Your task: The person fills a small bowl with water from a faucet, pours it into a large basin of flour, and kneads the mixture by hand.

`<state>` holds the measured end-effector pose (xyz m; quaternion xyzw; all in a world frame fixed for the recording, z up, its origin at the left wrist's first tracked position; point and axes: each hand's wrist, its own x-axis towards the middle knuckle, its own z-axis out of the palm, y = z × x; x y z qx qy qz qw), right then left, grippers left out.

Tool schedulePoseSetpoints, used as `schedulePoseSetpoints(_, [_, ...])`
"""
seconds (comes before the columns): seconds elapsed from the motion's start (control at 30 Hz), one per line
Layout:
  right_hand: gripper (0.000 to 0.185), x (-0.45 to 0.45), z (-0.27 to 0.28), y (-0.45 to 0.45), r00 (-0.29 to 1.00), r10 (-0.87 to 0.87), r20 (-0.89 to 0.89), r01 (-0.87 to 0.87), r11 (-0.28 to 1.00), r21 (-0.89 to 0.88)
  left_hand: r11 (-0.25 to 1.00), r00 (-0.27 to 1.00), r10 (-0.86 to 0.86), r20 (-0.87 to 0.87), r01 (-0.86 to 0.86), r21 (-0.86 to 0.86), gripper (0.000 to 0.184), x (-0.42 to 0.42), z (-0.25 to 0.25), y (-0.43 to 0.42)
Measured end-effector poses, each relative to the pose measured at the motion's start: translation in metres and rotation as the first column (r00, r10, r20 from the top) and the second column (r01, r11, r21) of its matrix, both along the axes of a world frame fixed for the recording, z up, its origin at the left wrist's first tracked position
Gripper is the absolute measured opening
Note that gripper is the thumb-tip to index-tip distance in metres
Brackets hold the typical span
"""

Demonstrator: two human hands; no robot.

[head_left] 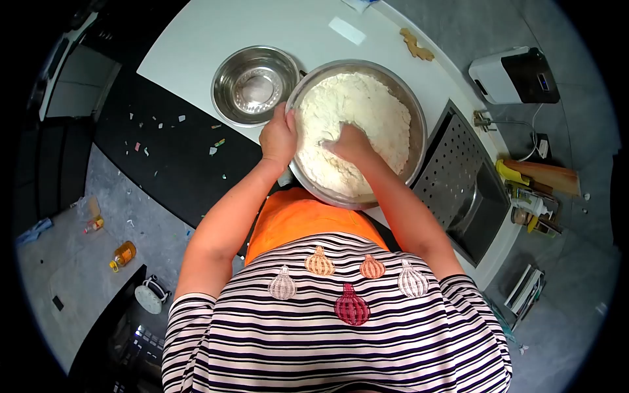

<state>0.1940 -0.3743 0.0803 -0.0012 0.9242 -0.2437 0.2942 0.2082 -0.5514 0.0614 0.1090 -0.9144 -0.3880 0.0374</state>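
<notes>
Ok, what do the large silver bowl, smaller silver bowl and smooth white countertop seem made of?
Large silver bowl: probably stainless steel, satin, with a soft metallic sheen. Smaller silver bowl: likely polished stainless steel, showing bright reflections. Smooth white countertop: perhaps stone or laminate; unclear.

White countertop [190, 46] carried a large steel mixing bowl [413, 101] near its front edge, a smaller steel bowl [227, 88] just left of that, and ginger root [417, 47] toward the back. Perforated drainer tray [452, 154] sat over the inset sink [483, 226].
</notes>
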Motion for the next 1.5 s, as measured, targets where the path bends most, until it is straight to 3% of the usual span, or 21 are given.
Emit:
schedulePoseSetpoints(0.03, [0.057,0.003,0.001,0.002,1.0,-0.007,0.0,0.007,1.0,0.001,1.0,1.0,-0.007,0.0,0.007,0.001,0.03,0.002,0.0,0.002])
schedulePoseSetpoints(0.1, [0.058,0.004,0.003,0.003,0.975,0.206,0.078,-0.212,0.974,0.081,1.0,0.999,0.006,-0.033,-0.006,-0.021,0.03,0.0,0.001,0.0])
schedulePoseSetpoints(0.3, [0.057,0.037,0.044,0.01,0.91,0.342,0.232,-0.386,0.905,0.179,1.0,1.0,0.0,-0.003,0.0,0.002,0.03,0.0,0.005,0.001])
schedulePoseSetpoints(0.37, [0.05,0.045,0.065,0.009,0.903,0.379,0.2,-0.419,0.88,0.224,1.0,1.0,0.016,-0.013,-0.016,0.007,0.03,-0.001,0.004,-0.001])
schedulePoseSetpoints(0.43, [0.047,0.053,0.074,0.01,0.899,0.437,0.017,-0.43,0.876,0.219,1.0,1.0,0.002,0.013,-0.002,0.005,0.03,-0.001,0.002,-0.001])
schedulePoseSetpoints(0.57, [0.041,0.041,0.022,-0.006,0.817,0.575,-0.042,-0.558,0.807,0.194,1.0,1.0,-0.001,0.008,0.001,0.023,0.031,-0.001,0.005,0.003])
schedulePoseSetpoints(0.63, [0.04,0.026,-0.004,-0.017,0.735,0.645,-0.211,-0.562,0.753,0.343,1.0,1.0,0.008,0.008,-0.008,-0.019,0.031,-0.001,0.005,0.0])
schedulePoseSetpoints(0.67, [0.04,0.017,-0.011,-0.018,0.735,0.644,-0.213,-0.564,0.755,0.334,0.999,0.999,0.008,0.046,-0.006,-0.031,0.032,0.0,0.006,-0.001])
schedulePoseSetpoints(0.73, [0.042,0.001,-0.01,-0.016,0.884,0.452,-0.121,-0.408,0.871,0.275,0.999,0.999,-0.011,0.052,0.013,-0.043,0.032,0.0,0.008,-0.004])
schedulePoseSetpoints(0.83, [0.046,0.001,0.016,-0.014,0.921,0.39,0.008,-0.372,0.872,0.318,0.999,0.999,-0.011,0.038,0.013,-0.053,0.033,0.001,0.006,-0.002])
schedulePoseSetpoints(0.97, [0.047,0.026,0.032,0.003,0.876,0.475,0.086,-0.476,0.818,0.322,0.999,0.999,0.023,0.039,-0.021,-0.044,0.032,0.001,0.004,-0.001])
schedulePoseSetpoints(1.1, [0.041,0.036,0.054,-0.002,0.817,0.572,0.066,-0.562,0.768,0.308,0.999,0.999,0.033,-0.003,-0.033,-0.036,0.032,0.0,0.002,0.001])
schedulePoseSetpoints(1.17, [0.034,0.033,0.051,-0.015,0.803,0.591,-0.078,-0.562,0.793,0.234,0.999,0.999,0.032,0.01,-0.032,-0.034,0.032,0.0,0.0,0.0])
schedulePoseSetpoints(1.33, [0.029,-0.004,-0.028,-0.027,0.695,0.68,-0.236,-0.614,0.731,0.298,0.998,1.0,0.016,-0.004,-0.016,-0.06,0.033,0.001,0.002,-0.001])
schedulePoseSetpoints(1.4, [0.03,-0.008,-0.022,-0.023,0.813,0.495,-0.308,-0.411,0.861,0.3,0.998,1.0,-0.004,0.016,0.005,-0.061,0.034,0.002,0.003,-0.002])
schedulePoseSetpoints(1.43, [0.03,-0.007,-0.015,-0.023,0.813,0.495,-0.307,-0.41,0.861,0.302,0.998,1.0,-0.005,0.016,0.006,-0.059,0.034,0.003,0.003,-0.002])
schedulePoseSetpoints(1.5, [0.036,-0.002,0.006,-0.024,0.885,0.463,-0.06,-0.419,0.844,0.335,0.997,1.0,0.01,-0.001,-0.01,-0.071,0.033,0.002,0.004,-0.002])
